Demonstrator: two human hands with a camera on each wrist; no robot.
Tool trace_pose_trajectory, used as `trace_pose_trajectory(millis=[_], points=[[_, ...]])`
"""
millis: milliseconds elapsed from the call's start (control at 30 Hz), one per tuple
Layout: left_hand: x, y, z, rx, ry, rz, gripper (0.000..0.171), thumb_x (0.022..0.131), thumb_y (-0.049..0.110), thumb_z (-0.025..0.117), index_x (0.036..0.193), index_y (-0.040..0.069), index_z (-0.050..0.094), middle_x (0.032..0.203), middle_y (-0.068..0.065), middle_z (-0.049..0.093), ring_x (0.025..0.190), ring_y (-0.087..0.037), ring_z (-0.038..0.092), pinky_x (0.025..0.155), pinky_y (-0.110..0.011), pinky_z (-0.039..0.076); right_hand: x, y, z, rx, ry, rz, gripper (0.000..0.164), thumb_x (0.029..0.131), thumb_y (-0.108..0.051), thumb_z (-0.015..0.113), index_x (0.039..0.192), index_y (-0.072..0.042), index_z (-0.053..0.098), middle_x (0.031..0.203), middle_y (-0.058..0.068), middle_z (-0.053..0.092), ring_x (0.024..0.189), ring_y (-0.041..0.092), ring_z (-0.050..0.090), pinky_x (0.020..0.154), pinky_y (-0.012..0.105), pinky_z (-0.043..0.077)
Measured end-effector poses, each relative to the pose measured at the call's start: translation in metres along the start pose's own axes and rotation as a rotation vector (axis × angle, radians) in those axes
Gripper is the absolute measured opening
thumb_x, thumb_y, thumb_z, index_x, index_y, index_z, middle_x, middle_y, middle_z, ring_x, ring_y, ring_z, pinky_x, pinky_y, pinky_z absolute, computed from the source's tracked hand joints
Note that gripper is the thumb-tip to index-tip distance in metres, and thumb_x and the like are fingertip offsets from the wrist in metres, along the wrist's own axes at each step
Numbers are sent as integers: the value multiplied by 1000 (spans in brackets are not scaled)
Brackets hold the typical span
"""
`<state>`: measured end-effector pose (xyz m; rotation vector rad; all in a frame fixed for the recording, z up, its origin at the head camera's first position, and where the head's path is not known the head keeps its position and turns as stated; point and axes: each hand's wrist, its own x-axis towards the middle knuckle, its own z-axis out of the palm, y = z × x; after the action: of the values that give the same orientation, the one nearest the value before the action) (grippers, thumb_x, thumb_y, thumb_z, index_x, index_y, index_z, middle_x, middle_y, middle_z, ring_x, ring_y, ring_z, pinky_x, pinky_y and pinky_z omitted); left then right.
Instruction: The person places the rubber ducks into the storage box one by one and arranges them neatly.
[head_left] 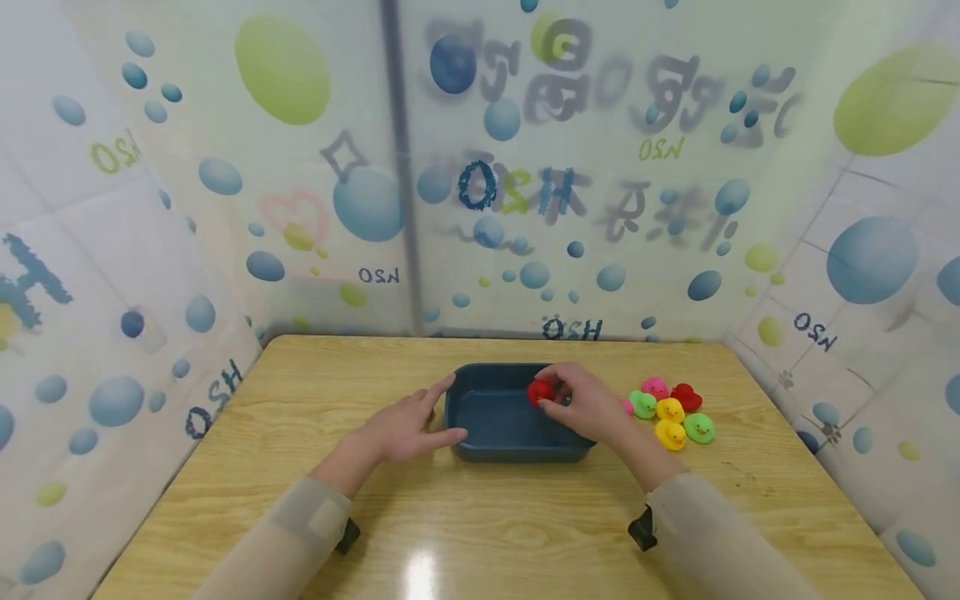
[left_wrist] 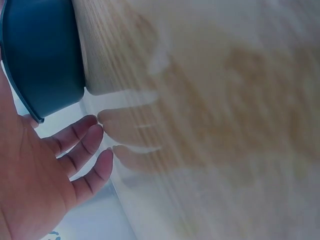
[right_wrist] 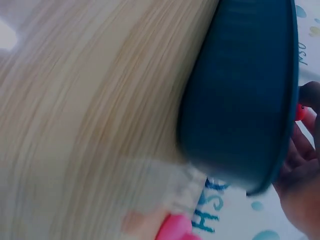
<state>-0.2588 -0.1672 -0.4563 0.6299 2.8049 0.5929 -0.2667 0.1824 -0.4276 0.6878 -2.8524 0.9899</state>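
Note:
My right hand (head_left: 587, 405) pinches a red rubber duck (head_left: 538, 392) between thumb and fingers, over the right part of a dark blue rectangular tray (head_left: 491, 421). In the right wrist view, only a bit of that duck (right_wrist: 300, 112) shows past the tray's rim; the tray's side wall fills the middle. My left hand (head_left: 405, 427) is at the tray's left end, thumb and forefinger spread and extended to its rim. Seen from the left wrist, the other fingers (left_wrist: 82, 142) are loosely bent below the tray wall, near the table, with nothing in them.
Right of the tray lies a loose group of rubber ducks: green (head_left: 700, 427), yellow (head_left: 670, 434), pink (head_left: 655, 387) and dark red (head_left: 686, 397). The wooden table (head_left: 480, 517) is bounded at the back and sides by patterned curtains (head_left: 480, 275).

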Motion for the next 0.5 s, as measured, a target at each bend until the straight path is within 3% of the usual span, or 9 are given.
trace_pose_trajectory(millis=[200,500], points=[[1,0,0,-5,-1,-13,103,98,87,50,178,37,9,174,-25,39,159,-48,42,122,-68,41,17,-11,19,48,-63,-13,36,101,-18,81,135,-11,69,128,10,69,98,17,66,88,38,60],[2,0,-1,-14,-4,-15,104,98,87,50,178,35,11,174,-26,39,158,-48,43,123,-67,41,41,-27,41,104,-105,49,35,101,-18,81,135,-14,72,125,6,71,97,17,65,91,39,59]])
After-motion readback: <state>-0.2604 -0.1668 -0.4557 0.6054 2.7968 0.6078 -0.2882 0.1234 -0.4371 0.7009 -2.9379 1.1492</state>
